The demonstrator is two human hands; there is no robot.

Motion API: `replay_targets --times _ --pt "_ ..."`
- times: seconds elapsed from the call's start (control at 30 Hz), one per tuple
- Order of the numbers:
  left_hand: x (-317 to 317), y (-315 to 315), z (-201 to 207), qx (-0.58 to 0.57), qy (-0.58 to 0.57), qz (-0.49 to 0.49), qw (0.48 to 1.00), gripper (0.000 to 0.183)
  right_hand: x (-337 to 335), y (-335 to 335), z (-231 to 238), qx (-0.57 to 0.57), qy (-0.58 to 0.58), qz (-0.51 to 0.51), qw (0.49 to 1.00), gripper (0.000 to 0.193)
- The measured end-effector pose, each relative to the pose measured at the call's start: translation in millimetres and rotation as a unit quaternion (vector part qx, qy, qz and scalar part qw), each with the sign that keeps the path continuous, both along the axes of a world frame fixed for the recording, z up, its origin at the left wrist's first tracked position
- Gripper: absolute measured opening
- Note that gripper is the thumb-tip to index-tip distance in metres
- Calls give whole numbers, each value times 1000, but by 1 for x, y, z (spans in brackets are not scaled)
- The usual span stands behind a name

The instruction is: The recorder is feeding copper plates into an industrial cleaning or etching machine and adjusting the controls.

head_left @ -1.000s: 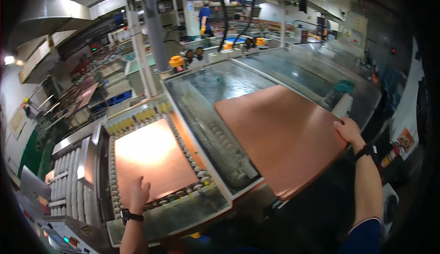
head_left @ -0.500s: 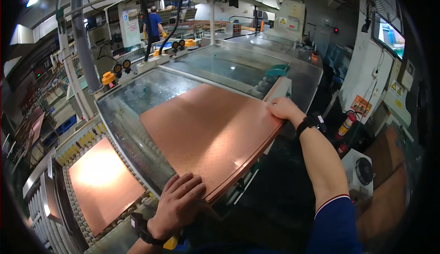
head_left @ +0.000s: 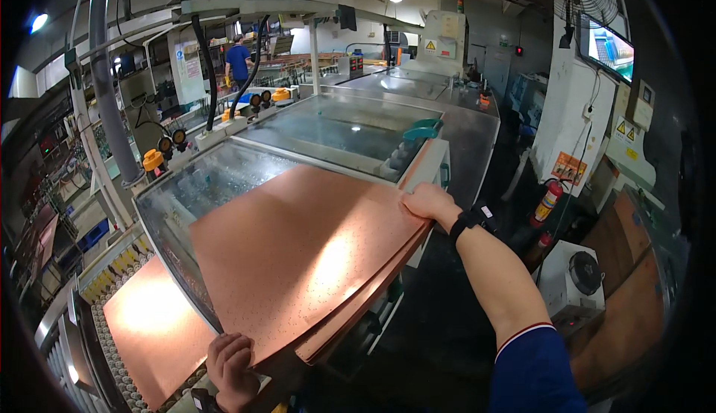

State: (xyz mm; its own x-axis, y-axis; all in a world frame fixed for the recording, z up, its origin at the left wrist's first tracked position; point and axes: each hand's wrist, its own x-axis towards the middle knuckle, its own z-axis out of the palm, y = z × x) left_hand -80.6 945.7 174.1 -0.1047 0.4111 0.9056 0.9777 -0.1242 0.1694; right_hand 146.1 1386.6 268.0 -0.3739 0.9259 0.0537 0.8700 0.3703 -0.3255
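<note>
A wide copper sheet (head_left: 298, 256), speckled with tiny marks, lies slanted over a glass-topped machine cover (head_left: 168, 215). More copper sheets (head_left: 365, 310) are stacked beneath it, and their edge shows along its near right side. My left hand (head_left: 233, 368) is closed on the top sheet's near left corner, fingers curled over the edge. At the far right corner, my right hand (head_left: 431, 203) pinches the sheet's edge; its thumb is hidden. Left of the cover, another copper sheet (head_left: 156, 331) lies flat on a roller conveyor (head_left: 112, 350).
A second glass cover (head_left: 335, 126) with a teal handle extends behind. Yellow-capped fittings (head_left: 153, 161) and gauges line the left edge. To the right stand a fire extinguisher (head_left: 548, 203) and a white fan unit (head_left: 570, 282). A person in blue (head_left: 239, 62) stands far back.
The top sheet has slid left and toward me, off line with the stack below. My left hand has gone from resting flat on it to gripping its corner. The view has shifted slightly.
</note>
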Motion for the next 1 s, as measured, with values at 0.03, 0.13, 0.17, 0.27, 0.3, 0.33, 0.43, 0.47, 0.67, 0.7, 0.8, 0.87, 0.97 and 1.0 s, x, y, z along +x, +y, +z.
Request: replay_targets --times 0.03,0.13,0.17,0.27,0.3,0.33,0.43,0.47,0.67,0.7,0.8,0.87,0.97,1.0 --pt "2 0 -1 -20 11 1 1000 14 0 -2 0 -9 0 -5 1000 59" --pt "0 -7 12 -82 43 -53 994 21 5 8 -10 0 20 -7 1000 57" --pt "-1 -9 19 -125 62 -103 985 33 8 11 -13 7 36 0 999 57" --pt "8 -3 34 -133 76 -67 986 16 2 7 -9 9 43 35 998 56" --pt "11 0 36 -145 94 -43 984 15 3 9 -8 11 44 32 998 56" --pt "9 0 34 -143 95 -45 984 15 2 11 -7 -1 37 54 998 57" --pt "-6 2 28 -89 95 -62 990 17 13 16 -5 -49 55 86 994 62" --pt "-10 1 27 -68 99 -44 992 18 10 12 -3 -90 78 102 988 64" --pt "-12 7 39 -110 114 -94 983 20 9 16 -15 -23 105 109 988 65" --pt "-10 4 41 -110 115 -95 983 20 11 17 -14 -23 106 108 988 65" --pt "-12 -19 43 -108 92 -49 989 30 20 20 -6 -53 107 143 982 57" --pt "-8 -43 52 -174 40 -16 984 22 27 37 -15 -99 115 166 974 44" --pt "4 -66 41 -192 -14 41 981 22 25 87 -63 168 -45 324 930 22" --pt "-3 -72 23 -195 -23 41 980 22 24 98 -74 132 47 360 923 19"
